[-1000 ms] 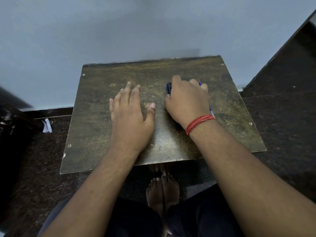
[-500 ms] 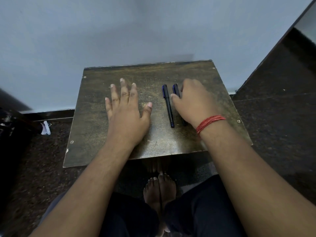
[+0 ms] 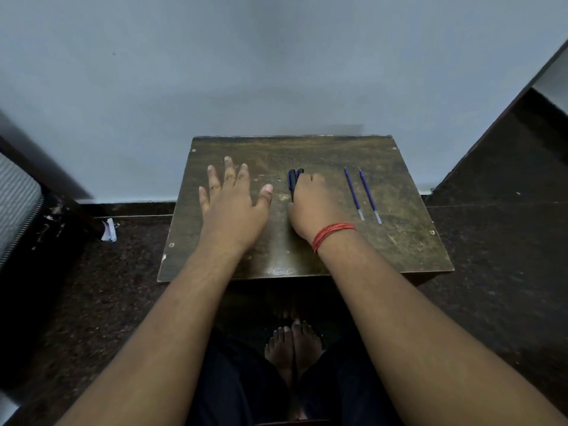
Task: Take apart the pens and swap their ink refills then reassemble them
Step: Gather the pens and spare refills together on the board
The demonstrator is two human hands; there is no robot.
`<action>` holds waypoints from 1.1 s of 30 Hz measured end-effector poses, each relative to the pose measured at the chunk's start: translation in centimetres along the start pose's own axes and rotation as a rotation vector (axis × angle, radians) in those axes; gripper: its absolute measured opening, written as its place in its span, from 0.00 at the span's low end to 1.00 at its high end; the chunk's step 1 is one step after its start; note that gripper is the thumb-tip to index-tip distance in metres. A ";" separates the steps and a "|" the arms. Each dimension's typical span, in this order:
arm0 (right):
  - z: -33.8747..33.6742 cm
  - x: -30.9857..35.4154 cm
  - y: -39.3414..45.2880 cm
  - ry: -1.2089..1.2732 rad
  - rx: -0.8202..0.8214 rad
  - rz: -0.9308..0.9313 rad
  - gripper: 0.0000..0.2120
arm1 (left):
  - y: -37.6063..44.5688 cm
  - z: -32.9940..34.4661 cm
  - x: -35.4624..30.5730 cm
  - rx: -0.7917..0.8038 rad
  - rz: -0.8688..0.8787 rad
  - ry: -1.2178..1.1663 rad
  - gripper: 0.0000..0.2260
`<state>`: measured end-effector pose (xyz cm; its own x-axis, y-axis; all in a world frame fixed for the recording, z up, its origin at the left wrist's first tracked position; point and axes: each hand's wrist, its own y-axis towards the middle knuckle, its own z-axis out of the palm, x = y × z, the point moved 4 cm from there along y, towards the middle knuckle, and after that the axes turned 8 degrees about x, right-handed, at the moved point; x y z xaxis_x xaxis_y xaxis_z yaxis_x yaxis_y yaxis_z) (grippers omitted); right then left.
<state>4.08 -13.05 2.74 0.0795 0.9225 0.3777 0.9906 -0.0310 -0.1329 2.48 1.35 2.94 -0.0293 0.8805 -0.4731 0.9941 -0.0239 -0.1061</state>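
Two dark blue pens (image 3: 293, 179) lie side by side in the middle of the worn brown table (image 3: 399, 247). My right hand (image 3: 313, 204), with a red thread round its wrist, covers their lower parts, and its fingers curl over them so only the top ends show. Flat on the table to the left lies my left hand (image 3: 230, 204), fingers spread and holding nothing. Right of my right hand, two thin blue ink refills (image 3: 353, 192) (image 3: 369, 195) lie parallel and untouched.
The table stands against a pale blue wall. Dark speckled floor surrounds it, with a scrap of white paper (image 3: 109, 230) on the left. My bare feet (image 3: 292, 345) show under the table's near edge.
My right hand has closed over both pens, which lay exposed beside it half a second ago. Two refills now show to its right. My left hand stays flat.
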 end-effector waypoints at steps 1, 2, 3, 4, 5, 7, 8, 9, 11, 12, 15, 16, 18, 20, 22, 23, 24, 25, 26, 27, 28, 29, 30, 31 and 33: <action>0.3 0.6 0.0 0.006 0.006 -0.022 0.16 | 0.0 -0.3 0.4 0.000 -0.013 -0.013 0.30; 0.6 1.2 -0.1 0.011 0.013 -0.040 0.16 | -0.1 -0.5 0.7 0.003 -0.025 -0.029 0.30; 0.9 1.6 -0.1 0.013 0.014 -0.056 0.15 | -0.1 -0.6 1.0 0.009 -0.036 -0.043 0.30; 1.0 2.0 -0.1 0.016 0.009 -0.068 0.15 | -0.2 -0.6 1.2 0.018 -0.042 -0.050 0.30; 1.1 2.3 -0.1 0.019 0.002 -0.076 0.15 | -0.3 -0.5 1.3 0.029 -0.046 -0.047 0.30; 1.2 2.5 0.0 0.018 0.001 -0.083 0.15 | -0.4 -0.1 1.5 0.056 -0.049 -0.031 0.30; 1.2 2.4 -0.1 0.020 0.006 -0.084 0.16 | -0.3 0.1 1.5 0.069 -0.047 -0.024 0.30; 1.0 2.3 -0.1 0.028 0.007 -0.088 0.17 | -0.3 0.3 1.4 0.078 -0.045 -0.018 0.30; 0.0 1.4 -0.2 0.055 -0.034 -0.098 0.17 | -0.2 0.5 1.1 0.087 -0.030 -0.009 0.30; -0.8 0.6 -0.3 0.064 -0.075 -0.095 0.17 | -0.2 0.6 0.9 0.088 -0.016 -0.006 0.30; -3.4 -3.2 -0.3 0.045 -0.163 -0.017 0.16 | -0.2 0.9 -0.1 0.076 0.040 -0.008 0.30; -4.1 -4.8 -0.3 0.023 -0.174 0.031 0.16 | -0.2 1.0 -0.6 0.071 0.058 -0.009 0.30; -5.3 -7.6 -0.2 -0.026 -0.189 0.124 0.18 | -0.2 1.1 -1.5 0.060 0.091 -0.007 0.29; -5.9 -9.5 -0.2 -0.072 -0.192 0.192 0.21 | -0.2 1.3 -2.2 0.062 0.115 -0.004 0.29; -5.7 -10.4 0.0 -0.063 -0.159 0.241 0.23 | -0.3 1.5 -2.5 0.074 0.127 -0.005 0.29; -5.4 -10.6 0.2 -0.051 -0.130 0.258 0.24 | -0.4 1.5 -2.5 0.077 0.130 -0.008 0.29; -5.0 -10.6 0.4 -0.044 -0.101 0.267 0.25 | -0.4 1.6 -2.5 0.076 0.131 -0.010 0.28; -4.6 -10.5 0.6 -0.039 -0.082 0.268 0.25 | -0.4 1.6 -2.4 0.073 0.132 -0.010 0.28; -4.3 -10.3 0.9 -0.032 -0.075 0.265 0.24 | -0.4 1.5 -2.4 0.070 0.132 -0.008 0.28; -4.1 -10.1 1.1 -0.022 -0.076 0.262 0.21 | -0.4 1.5 -2.3 0.066 0.131 -0.004 0.29; -3.9 -9.9 1.3 -0.016 -0.079 0.260 0.19 | -0.4 1.5 -2.3 0.064 0.130 -0.001 0.29; -3.7 -9.6 1.4 -0.017 -0.079 0.255 0.17 | -0.4 1.5 -2.3 0.063 0.127 0.000 0.29; -3.4 -9.2 1.5 -0.021 -0.078 0.246 0.16 | -0.4 1.4 -2.3 0.063 0.123 0.000 0.29; -3.2 -8.8 1.7 -0.021 -0.073 0.234 0.15 | -0.3 1.4 -2.2 0.064 0.120 0.001 0.29; -2.5 -7.7 1.9 -0.018 -0.056 0.204 0.14 | -0.3 1.4 -2.3 0.068 0.114 0.002 0.29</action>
<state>5.58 -21.16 1.86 0.2773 0.9016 0.3321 0.9590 -0.2385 -0.1533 2.09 -1.32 2.78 0.0841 0.8710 -0.4841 0.9815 -0.1564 -0.1109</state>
